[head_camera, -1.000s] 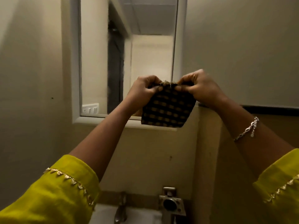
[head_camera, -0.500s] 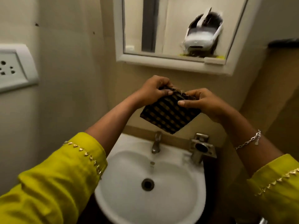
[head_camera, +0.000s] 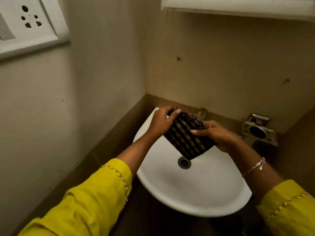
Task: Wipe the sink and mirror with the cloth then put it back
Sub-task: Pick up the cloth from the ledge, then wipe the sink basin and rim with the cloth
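A folded dark cloth [head_camera: 186, 139] with tan checks hangs over the white sink [head_camera: 196, 189]. My left hand [head_camera: 161, 120] grips its upper left corner, fingers curled over the top edge. My right hand [head_camera: 216, 133] holds its right side, thumb on the front of the fabric. The cloth's lower corner hangs just above the drain [head_camera: 184, 163]. Only the bottom frame of the mirror [head_camera: 238, 9] shows at the top right; its glass is out of view. The tap [head_camera: 202, 112] is partly hidden behind the cloth.
A metal soap holder [head_camera: 258, 132] is fixed to the wall right of the sink. A white socket plate [head_camera: 29, 23] sits on the left wall. Walls close in on the left and back.
The view has tilted down from the mirror to the sink. Both hands have lowered the cloth from mirror height to just over the basin, still holding it.
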`<act>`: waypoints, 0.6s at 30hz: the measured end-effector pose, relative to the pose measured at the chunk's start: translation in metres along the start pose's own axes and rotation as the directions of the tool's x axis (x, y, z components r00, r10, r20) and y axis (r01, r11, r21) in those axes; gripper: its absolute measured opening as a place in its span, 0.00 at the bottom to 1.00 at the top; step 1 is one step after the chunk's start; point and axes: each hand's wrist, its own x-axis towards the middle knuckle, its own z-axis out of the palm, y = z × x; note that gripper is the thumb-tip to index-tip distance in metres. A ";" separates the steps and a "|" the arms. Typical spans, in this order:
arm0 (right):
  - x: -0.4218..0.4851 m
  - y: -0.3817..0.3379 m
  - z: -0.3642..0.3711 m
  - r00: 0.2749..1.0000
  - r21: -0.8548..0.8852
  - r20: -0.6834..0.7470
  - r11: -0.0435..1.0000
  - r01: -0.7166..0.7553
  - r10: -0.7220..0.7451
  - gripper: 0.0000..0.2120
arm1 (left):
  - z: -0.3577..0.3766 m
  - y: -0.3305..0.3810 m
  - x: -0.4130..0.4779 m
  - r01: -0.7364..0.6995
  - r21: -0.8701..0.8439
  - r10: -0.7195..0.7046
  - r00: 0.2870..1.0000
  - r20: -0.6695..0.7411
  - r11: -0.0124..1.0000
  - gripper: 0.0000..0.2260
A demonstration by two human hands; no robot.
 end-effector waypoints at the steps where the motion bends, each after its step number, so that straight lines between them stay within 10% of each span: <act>1: 0.004 0.009 0.005 0.999 0.032 -0.003 0.999 -0.036 0.037 0.07 | 0.003 -0.022 -0.005 0.060 0.023 -0.058 0.996 -0.071 0.998 0.11; 8: 0.026 0.065 0.026 0.980 0.183 0.035 0.963 -0.199 0.196 0.04 | 0.023 -0.143 -0.052 0.397 0.634 -0.394 0.906 -0.155 0.664 0.27; 18: 0.064 0.070 0.051 0.983 0.058 -0.025 0.982 -0.180 0.182 0.10 | 0.034 -0.176 -0.077 0.482 0.621 -0.486 0.855 -0.179 0.619 0.34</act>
